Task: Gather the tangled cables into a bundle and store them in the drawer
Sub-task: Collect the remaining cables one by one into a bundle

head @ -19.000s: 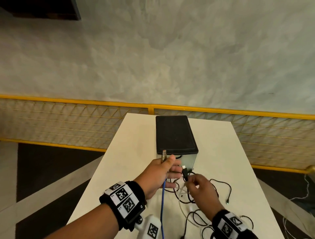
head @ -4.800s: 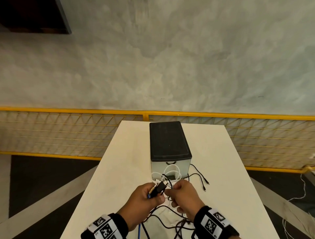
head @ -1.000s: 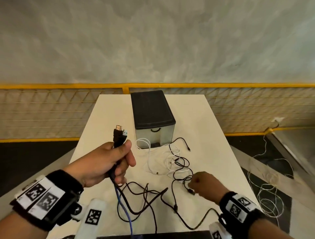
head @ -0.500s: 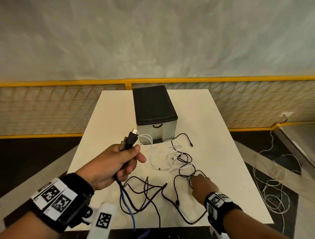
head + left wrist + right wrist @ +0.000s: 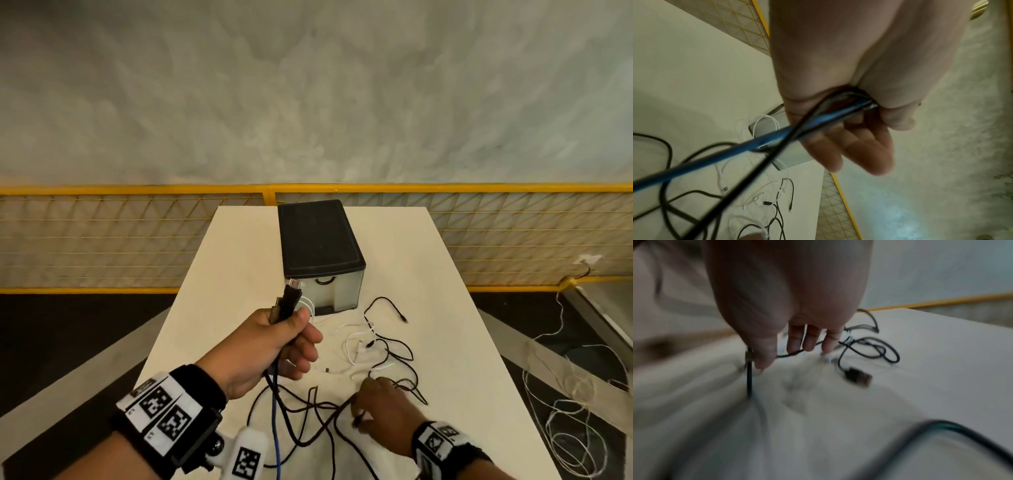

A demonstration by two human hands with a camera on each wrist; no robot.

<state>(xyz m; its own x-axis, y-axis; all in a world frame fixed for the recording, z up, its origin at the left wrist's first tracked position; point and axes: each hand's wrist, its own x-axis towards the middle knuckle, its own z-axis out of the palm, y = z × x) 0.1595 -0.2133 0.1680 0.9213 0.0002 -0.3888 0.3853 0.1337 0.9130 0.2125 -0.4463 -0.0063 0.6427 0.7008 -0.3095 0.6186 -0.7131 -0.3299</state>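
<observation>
My left hand [image 5: 291, 339] is raised over the white table [image 5: 428, 260] and grips the plug ends of a blue cable [image 5: 756, 142] and black cables [image 5: 291, 298], which stick up out of the fist. Their lengths trail down to the near edge. My right hand [image 5: 376, 407] is low on the table among loose black cables [image 5: 397, 349], and pinches a thin black cable [image 5: 749, 369] between thumb and forefinger. White cables [image 5: 356, 346] lie tangled in front of the drawer box [image 5: 322, 246], whose single drawer [image 5: 330, 291] is closed.
A black USB plug [image 5: 859, 378] lies loose to the right of my right hand. A yellow mesh railing [image 5: 479, 187] runs behind the table. Thin white cord [image 5: 565, 411] lies coiled on the floor to the right.
My right hand has drawn back toward the near edge and closed on a black cable. My left hand keeps its grip and has lifted the plugs slightly.
</observation>
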